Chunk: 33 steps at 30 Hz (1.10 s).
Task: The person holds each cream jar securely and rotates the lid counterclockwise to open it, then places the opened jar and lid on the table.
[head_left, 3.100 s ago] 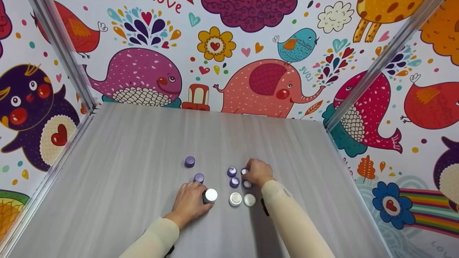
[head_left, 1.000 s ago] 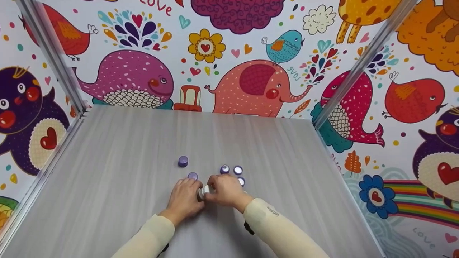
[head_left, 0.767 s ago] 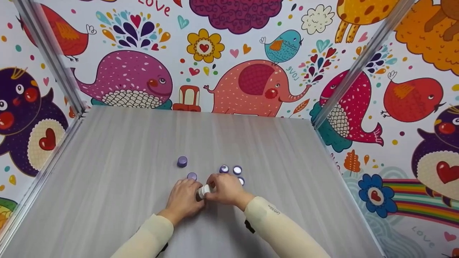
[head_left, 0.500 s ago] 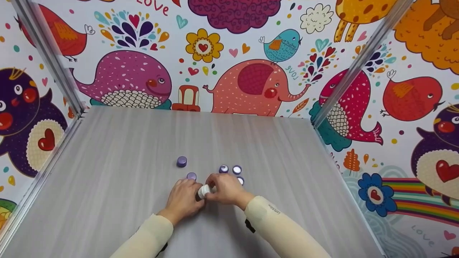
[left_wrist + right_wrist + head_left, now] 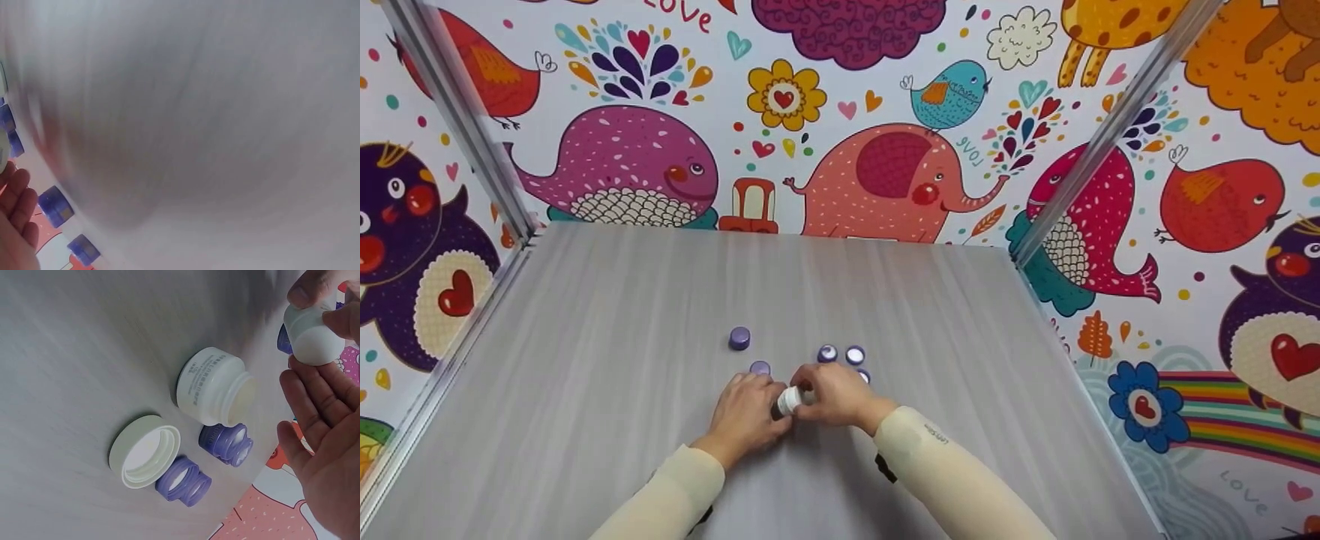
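Keep the white container steady in the curled left grip, while the right grip, pinching its near end, should twist gently.

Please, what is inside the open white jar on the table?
Through its mouth, the right wrist view shows only a pale interior of the white jar. The jar's own side hides the bottom, so I cannot tell its contents.

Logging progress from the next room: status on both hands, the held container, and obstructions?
Left hand, right hand: both gripping the white container. Container tilted between them. Open white jar and loose lid near right hand; not visibly blocking.
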Tool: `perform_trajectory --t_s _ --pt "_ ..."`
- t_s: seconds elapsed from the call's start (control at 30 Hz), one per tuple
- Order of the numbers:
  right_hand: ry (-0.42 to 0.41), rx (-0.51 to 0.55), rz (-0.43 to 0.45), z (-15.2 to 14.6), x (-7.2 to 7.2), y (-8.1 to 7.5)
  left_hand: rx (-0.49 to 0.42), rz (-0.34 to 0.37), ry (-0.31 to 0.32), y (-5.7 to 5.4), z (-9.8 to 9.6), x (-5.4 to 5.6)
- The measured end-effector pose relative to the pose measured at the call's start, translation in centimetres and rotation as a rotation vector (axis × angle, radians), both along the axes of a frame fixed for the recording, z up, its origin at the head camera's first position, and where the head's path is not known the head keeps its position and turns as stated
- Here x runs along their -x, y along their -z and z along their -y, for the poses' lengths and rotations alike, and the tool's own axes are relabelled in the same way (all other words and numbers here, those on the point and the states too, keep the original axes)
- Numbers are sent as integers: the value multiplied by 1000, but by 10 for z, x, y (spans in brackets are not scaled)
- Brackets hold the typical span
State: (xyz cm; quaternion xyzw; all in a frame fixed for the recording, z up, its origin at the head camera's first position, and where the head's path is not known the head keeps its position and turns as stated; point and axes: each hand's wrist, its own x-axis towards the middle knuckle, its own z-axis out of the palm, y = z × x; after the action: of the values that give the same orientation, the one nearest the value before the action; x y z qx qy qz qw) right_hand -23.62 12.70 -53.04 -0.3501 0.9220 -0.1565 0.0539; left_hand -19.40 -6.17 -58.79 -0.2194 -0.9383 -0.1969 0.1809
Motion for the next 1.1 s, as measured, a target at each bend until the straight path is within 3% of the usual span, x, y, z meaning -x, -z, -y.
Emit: perform_trajectory --t_s 0.47,0.7,0.87,1.1 --pt "-44 9 -53 1 0 -1 -23 27 -1 -1 1 -1" --pt "-23 29 5 -1 0 -1 -16 5 4 1 2 -1" --pt "22 -12 12 -2 1 -2 -19 -41 11 2 3 0" --pt "-14 -17 -10 0 1 0 3 -35 10 1 3 0"
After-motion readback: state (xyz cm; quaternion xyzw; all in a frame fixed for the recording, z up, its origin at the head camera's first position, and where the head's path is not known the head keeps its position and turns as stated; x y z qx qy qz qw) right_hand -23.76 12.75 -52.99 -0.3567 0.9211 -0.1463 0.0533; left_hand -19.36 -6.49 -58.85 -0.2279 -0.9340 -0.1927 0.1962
